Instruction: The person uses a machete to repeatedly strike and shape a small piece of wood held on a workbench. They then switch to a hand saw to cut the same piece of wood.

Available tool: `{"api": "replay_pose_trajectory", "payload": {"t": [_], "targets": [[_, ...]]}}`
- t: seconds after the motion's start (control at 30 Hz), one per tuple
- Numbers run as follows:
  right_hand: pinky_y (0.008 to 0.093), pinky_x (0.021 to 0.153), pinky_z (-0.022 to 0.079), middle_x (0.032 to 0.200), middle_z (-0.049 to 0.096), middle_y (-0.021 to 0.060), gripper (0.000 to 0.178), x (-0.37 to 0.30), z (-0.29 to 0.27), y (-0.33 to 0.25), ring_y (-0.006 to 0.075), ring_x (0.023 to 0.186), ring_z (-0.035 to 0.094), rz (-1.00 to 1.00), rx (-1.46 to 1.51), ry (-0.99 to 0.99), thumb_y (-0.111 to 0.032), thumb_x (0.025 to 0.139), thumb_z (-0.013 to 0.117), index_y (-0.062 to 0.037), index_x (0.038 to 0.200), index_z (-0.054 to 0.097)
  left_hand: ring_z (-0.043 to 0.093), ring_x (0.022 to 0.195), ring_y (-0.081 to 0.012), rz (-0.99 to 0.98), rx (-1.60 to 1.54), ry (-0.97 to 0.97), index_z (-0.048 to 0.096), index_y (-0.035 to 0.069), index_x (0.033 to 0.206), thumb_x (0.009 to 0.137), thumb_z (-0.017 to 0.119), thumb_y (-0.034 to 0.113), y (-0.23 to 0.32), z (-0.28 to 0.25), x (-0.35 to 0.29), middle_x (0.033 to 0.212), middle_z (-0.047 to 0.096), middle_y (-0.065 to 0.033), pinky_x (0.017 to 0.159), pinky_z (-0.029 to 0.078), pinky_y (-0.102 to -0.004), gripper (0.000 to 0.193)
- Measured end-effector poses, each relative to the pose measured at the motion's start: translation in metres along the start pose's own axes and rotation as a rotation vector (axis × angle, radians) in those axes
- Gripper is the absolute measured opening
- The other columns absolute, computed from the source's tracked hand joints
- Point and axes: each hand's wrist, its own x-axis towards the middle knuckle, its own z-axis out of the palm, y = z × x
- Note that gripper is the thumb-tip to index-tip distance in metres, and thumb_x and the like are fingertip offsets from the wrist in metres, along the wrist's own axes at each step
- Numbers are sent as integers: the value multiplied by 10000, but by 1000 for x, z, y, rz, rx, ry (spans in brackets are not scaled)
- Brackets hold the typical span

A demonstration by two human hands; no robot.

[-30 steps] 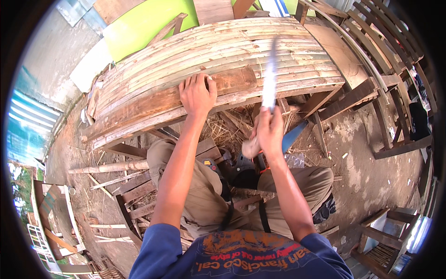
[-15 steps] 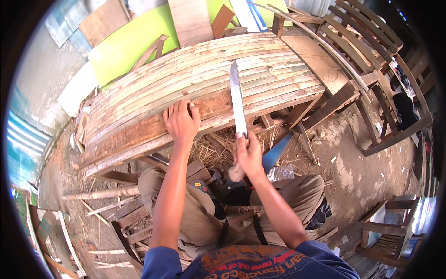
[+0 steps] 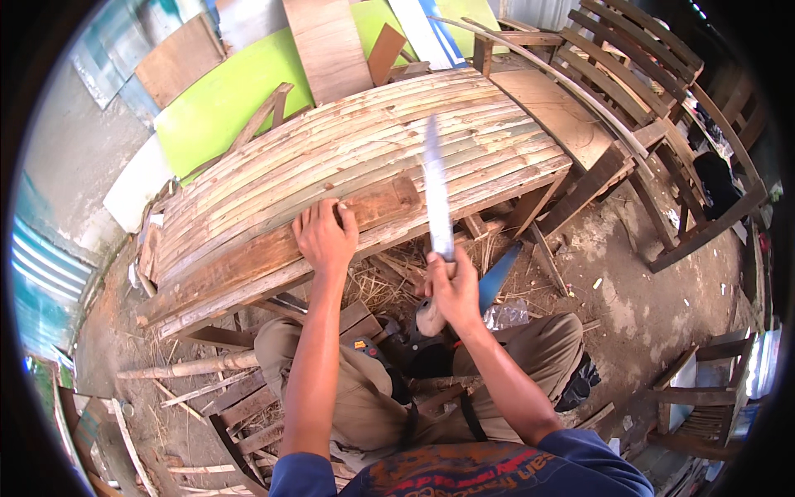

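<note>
A reddish-brown wooden plank [image 3: 248,247] lies along the near edge of a slatted bamboo table [image 3: 331,132]. My left hand [image 3: 327,236] bears down on the plank, fingers bent over its top towards the far edge. In my right hand [image 3: 451,286] is a machete [image 3: 437,186], gripped by its pale wooden handle, part of which sticks out below the fist. The blade points away from me, slightly blurred, just right of the plank's right end. Whether it touches the wood, I cannot tell.
A blue saw blade [image 3: 499,273] leans under the table, right of my right hand. Straw and wood scraps lie around my feet. Slatted wooden chairs [image 3: 621,62] stand at the far right. Green panels [image 3: 240,116] and boards lean behind the table.
The machete has moved right relative to the plank, from across its right end to just beside it. My left hand keeps its place on the plank. The whole view has shifted slightly.
</note>
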Motion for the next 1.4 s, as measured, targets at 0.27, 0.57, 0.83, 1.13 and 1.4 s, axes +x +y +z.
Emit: {"api": "replay_pose_trajectory", "payload": {"t": [0.27, 0.57, 0.83, 1.13, 1.4], "targets": [[265, 375, 431, 610, 526, 4, 179, 4, -15, -4, 75, 439, 502, 175, -16, -104, -174, 1039, 575, -19, 1002, 494, 646, 864, -292, 46, -17, 75, 671, 62, 873, 886, 600, 206, -2, 3, 1, 836, 696, -110, 883, 448, -429, 161], [259, 369, 405, 604, 511, 7, 157, 0, -14, -2, 74, 425, 485, 171, 4, -98, -148, 1045, 552, -15, 1000, 483, 655, 913, -285, -9, -7, 7, 694, 77, 944, 873, 621, 209, -2, 0, -1, 908, 718, -92, 898, 446, -430, 167], [254, 388, 420, 677, 533, 21, 189, -2, -17, -1, 86, 442, 483, 236, -14, -167, -185, 1042, 579, -15, 989, 517, 660, 936, -283, -10, -7, -6, 698, 77, 958, 867, 625, 224, -5, 2, -2, 938, 725, -92, 896, 446, -424, 187], [282, 374, 408, 707, 535, 34, 219, -5, -15, -29, 96, 443, 476, 500, 222, -144, -248, 1032, 603, -36, 1059, 555, 667, 916, -279, -21, -22, 5, 705, 81, 927, 861, 628, 209, -3, 2, -2, 908, 728, -85, 885, 450, -415, 163], [271, 382, 406, 646, 513, 10, 189, -2, 0, -23, 94, 432, 480, -37, 146, 162, -200, 1036, 600, -34, 1042, 511, 666, 911, -274, -17, -13, 18, 705, 79, 928, 857, 624, 189, -1, 5, -2, 908, 730, -80, 892, 454, -416, 154]]}}
